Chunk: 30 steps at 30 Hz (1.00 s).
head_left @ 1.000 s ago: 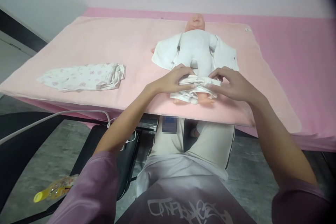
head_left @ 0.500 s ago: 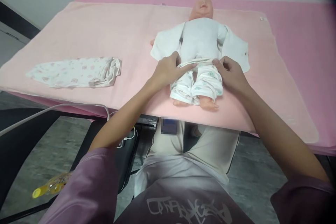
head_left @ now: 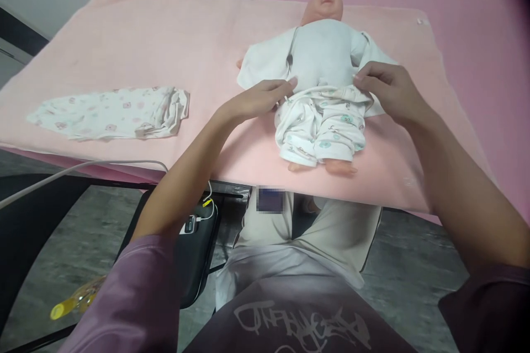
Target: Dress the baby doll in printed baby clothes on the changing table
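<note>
A baby doll (head_left: 327,3) lies on its back on the pink mat, its head away from me. It has on a white top (head_left: 323,49) with wide sleeves spread out to both sides. Patterned white pants (head_left: 342,121) cover its legs up to the hips, and its feet stick out of the cuffs. At the waistband's left end, my left hand (head_left: 265,98) is closed on the cloth, its fingertips partly hidden. My right hand (head_left: 385,85) pinches the waistband's right end between thumb and fingers, over the doll's sleeve.
A folded patterned white garment (head_left: 111,113) lies on the pink mat (head_left: 165,38) to the left. Below the table edge are a white cable (head_left: 103,164), a black case or seat (head_left: 199,265) with a small plugged-in device, and a yellow-capped bottle (head_left: 77,300).
The pants' waistband has gone up over the doll's hips and is spread wider. My right hand has moved up and right, my left slightly up. The doll's legs have shifted a little right.
</note>
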Tool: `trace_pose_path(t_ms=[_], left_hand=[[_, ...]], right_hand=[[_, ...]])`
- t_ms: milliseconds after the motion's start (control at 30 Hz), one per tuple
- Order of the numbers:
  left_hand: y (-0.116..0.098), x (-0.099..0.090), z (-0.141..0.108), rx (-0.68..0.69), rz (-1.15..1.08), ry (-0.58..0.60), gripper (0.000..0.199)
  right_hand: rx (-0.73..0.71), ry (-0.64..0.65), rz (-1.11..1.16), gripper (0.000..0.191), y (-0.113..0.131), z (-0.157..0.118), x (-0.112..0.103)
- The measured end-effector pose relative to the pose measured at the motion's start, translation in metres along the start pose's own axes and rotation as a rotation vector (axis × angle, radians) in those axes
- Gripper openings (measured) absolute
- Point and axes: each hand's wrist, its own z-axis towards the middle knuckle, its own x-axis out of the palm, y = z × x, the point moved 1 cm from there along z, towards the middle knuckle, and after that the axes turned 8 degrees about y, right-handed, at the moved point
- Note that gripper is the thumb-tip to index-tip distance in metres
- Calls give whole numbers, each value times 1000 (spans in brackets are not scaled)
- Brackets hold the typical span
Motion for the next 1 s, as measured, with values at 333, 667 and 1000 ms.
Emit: trace_pose_path(t_ms=[333, 667, 1000], left_hand=[[-40, -10, 25, 55, 100, 221, 35], [-5, -21, 31, 184, 33, 197, 40], [39, 4, 45, 98, -107, -170, 49]], right_hand=[[-45, 185, -316, 50, 53, 17, 8], [-69, 375, -224, 53, 32, 4, -10], [-48, -118, -97, 59, -38, 22, -9]])
